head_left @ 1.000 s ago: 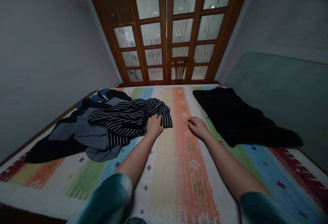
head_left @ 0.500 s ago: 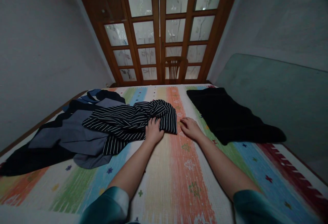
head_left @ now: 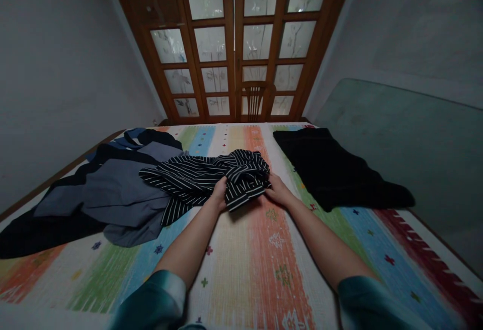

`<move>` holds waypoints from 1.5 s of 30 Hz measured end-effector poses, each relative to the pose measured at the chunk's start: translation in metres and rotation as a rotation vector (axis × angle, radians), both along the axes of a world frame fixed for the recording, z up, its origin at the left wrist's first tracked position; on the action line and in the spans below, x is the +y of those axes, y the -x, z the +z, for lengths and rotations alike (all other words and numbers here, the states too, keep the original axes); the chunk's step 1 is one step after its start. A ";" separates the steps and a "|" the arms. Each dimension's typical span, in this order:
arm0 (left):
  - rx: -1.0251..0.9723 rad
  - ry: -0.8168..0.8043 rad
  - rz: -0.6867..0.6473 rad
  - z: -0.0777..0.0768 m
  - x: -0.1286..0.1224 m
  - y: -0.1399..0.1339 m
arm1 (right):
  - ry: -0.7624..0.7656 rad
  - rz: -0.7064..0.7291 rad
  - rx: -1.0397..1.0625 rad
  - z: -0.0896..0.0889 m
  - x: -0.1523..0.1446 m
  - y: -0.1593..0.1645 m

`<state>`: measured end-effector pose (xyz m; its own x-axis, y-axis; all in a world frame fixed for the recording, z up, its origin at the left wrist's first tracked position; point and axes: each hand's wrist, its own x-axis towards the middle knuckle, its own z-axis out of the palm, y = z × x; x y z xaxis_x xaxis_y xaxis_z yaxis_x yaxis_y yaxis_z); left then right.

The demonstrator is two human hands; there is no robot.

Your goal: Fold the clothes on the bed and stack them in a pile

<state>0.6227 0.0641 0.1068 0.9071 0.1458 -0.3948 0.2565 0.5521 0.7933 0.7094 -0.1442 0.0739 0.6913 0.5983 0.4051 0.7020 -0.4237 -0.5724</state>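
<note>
- While both hands work at its near right end, the black-and-white striped garment point(head_left: 196, 175) lies bunched mid-table, left end over the edge of the grey cloth.
- Left hand point(head_left: 219, 195): closed on the gathered part, thumb side showing.
- Right hand point(head_left: 277, 189): closed on the opposite edge; fingertips partly under fabric, so exact grip is hard to tell.
- Hands fairly narrow, a short stretch of stripes between them; the near hem looks slightly raised off the tablecloth point(head_left: 234, 274), a dark shadow below.
- Step in hand, as judged: gripping and spreading this end of the garment.
- Next move probably calls for a firm hold on both edges, then drawing the creased body straight.
- In the way: the grey cloth point(head_left: 121, 186) under the left end could drag along; the bunched folds hide the garment's outline.
- Right of the right hand, apart from it: black cloth point(head_left: 335, 171), laid fairly flat.
- Far left: blue cloth point(head_left: 132, 134) in the dark heap.
- Beyond the table: wooden chair point(head_left: 254, 96), glazed doors point(head_left: 234, 40).
</note>
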 end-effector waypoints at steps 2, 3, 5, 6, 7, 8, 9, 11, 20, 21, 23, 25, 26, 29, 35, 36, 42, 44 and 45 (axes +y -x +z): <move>-0.057 -0.005 0.118 0.004 0.022 -0.004 | -0.110 -0.044 0.198 0.001 -0.001 -0.001; -0.109 -0.023 0.193 0.006 0.036 -0.005 | -0.201 -0.095 0.303 0.002 -0.001 -0.002; -0.222 -0.035 0.362 0.007 0.068 -0.005 | -0.444 -0.217 0.479 0.001 -0.001 -0.007; -0.261 -0.036 0.444 0.007 0.083 -0.004 | -0.594 -0.280 0.553 0.001 -0.002 -0.010; -0.283 -0.039 0.502 0.005 0.097 -0.002 | -0.753 -0.340 0.617 0.000 -0.003 -0.014; -0.286 -0.059 0.539 0.003 0.107 -0.001 | -0.910 -0.393 0.670 -0.001 -0.006 -0.019; -0.270 -0.103 0.564 0.001 0.115 0.000 | -1.055 -0.433 0.711 -0.003 -0.009 -0.024; -0.214 -0.274 0.626 -0.004 0.119 -0.001 | -1.268 -0.473 0.744 -0.005 -0.016 -0.034; -0.313 -1.557 0.040 -0.008 0.050 0.003 | -0.832 -0.633 0.302 -0.011 -0.027 -0.038; -0.297 -1.643 -0.056 -0.008 0.045 0.005 | -0.739 -0.604 0.289 -0.010 -0.024 -0.035; -0.264 -1.729 -0.148 -0.008 0.038 0.007 | -0.576 -0.460 0.312 -0.008 -0.020 -0.027; -0.268 -1.692 -0.151 -0.009 0.038 0.006 | -0.445 -0.338 0.331 -0.005 -0.016 -0.020; -0.285 -1.635 -0.130 -0.009 0.040 0.004 | -0.397 -0.322 0.319 -0.003 -0.014 -0.016; -0.313 -1.370 0.068 -0.011 0.048 -0.002 | -0.360 -0.431 0.231 0.003 -0.012 -0.010; -0.160 -0.784 0.548 -0.007 0.064 -0.009 | -0.525 -0.594 0.184 0.012 -0.012 -0.007; -0.154 -0.687 0.577 -0.006 0.066 -0.008 | -0.509 -0.561 0.199 0.012 -0.012 -0.007; -0.100 -0.268 0.614 -0.007 0.086 -0.009 | -0.431 -0.317 0.356 0.004 -0.009 -0.008; -0.098 -0.266 0.578 -0.009 0.094 -0.010 | -0.393 -0.283 0.378 0.001 -0.009 -0.009; -0.118 -0.294 0.561 -0.010 0.097 -0.010 | -0.358 -0.280 0.357 0.000 -0.009 -0.009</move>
<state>0.6328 0.1615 0.0966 0.6965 0.6976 -0.1683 -0.1065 0.3324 0.9371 0.7186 -0.1530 0.0736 0.9347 0.2411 0.2611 0.3279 -0.3016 -0.8953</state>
